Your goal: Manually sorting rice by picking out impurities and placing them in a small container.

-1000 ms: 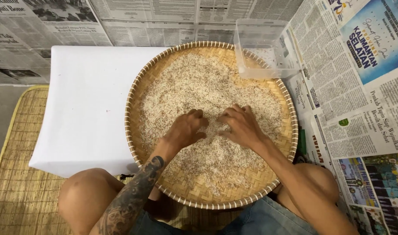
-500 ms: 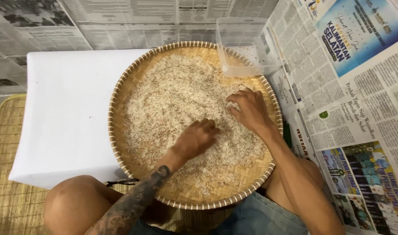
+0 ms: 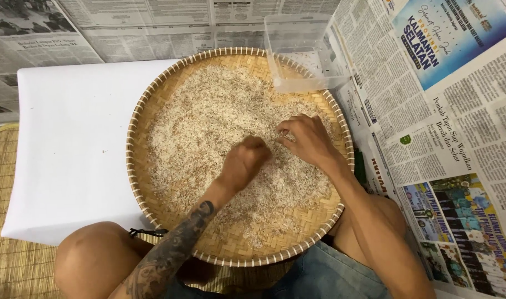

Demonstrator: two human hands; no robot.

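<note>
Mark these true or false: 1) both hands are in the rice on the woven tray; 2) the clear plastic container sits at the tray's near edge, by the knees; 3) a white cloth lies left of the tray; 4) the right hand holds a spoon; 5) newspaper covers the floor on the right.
1) True. The left hand and the right hand both rest in the rice on the round woven tray.
2) False. The clear plastic container sits at the tray's far right rim.
3) True. The white cloth lies left of the tray.
4) False. The right hand is bare, fingertips pinching at the grains.
5) True. Newspaper is spread there.
</note>
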